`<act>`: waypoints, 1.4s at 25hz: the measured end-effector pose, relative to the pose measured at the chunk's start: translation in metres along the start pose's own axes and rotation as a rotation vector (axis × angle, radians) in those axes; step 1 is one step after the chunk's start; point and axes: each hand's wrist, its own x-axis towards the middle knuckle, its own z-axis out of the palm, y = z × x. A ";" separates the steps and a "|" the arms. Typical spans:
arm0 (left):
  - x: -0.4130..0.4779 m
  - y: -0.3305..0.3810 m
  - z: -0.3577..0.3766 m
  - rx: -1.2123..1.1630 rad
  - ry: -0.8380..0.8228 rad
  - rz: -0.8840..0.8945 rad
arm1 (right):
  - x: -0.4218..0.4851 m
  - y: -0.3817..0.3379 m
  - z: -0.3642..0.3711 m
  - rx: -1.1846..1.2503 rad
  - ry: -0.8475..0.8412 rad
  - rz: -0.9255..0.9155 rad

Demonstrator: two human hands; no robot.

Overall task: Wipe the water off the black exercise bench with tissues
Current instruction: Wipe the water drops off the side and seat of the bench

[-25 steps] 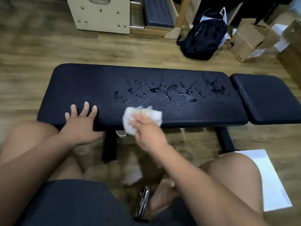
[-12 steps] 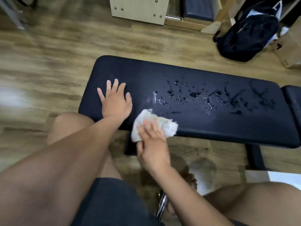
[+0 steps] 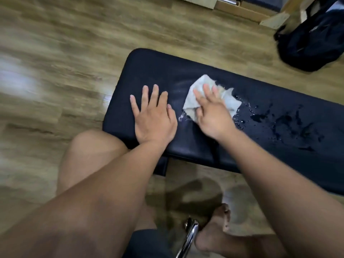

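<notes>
Pressing with straight, slightly spread fingers, the person's right hand (image 3: 212,116) pins a crumpled white tissue (image 3: 229,102) flat on the padded black exercise bench (image 3: 260,90), near its left end. Scattered water droplets and smears (image 3: 260,117) lie just right of the tissue. Just left of it, the left hand (image 3: 154,116) rests palm-down on the pad, fingers spread. A black backpack (image 3: 312,45) sits on the wood-plank floor (image 3: 74,53) beyond the bench.

Matt padded bench (image 3: 186,75); paper tissue (image 3: 197,101)
</notes>
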 end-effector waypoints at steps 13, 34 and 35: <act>-0.001 0.004 -0.002 0.070 -0.041 -0.011 | -0.015 -0.016 -0.001 -0.068 0.031 -0.036; 0.001 0.003 -0.001 0.075 -0.020 -0.020 | 0.059 -0.011 -0.016 -0.133 -0.054 -0.019; 0.001 0.002 -0.001 0.076 -0.018 -0.019 | 0.038 -0.012 -0.010 -0.104 -0.049 -0.041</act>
